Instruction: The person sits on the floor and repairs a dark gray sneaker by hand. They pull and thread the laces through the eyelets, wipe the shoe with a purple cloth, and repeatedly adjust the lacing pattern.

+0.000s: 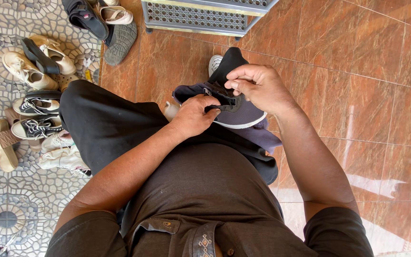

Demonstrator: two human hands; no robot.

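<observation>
Head view: dark grey fabric shoe with white sole (243,113) held over the lap, long axis running from upper left to lower right, sole edge facing lower right. Left hand (193,116) clenched on its black strap; right hand (260,88) pinching the black tongue. Pairs of pale shoes (34,66) lying on patterned tile at left. Grey perforated metal rack (200,16) standing above.

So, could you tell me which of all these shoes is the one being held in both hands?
The grey slip-on shoe with the white sole, gripped by the left hand and right hand over the lap; the other shoes lie on the floor.
</observation>
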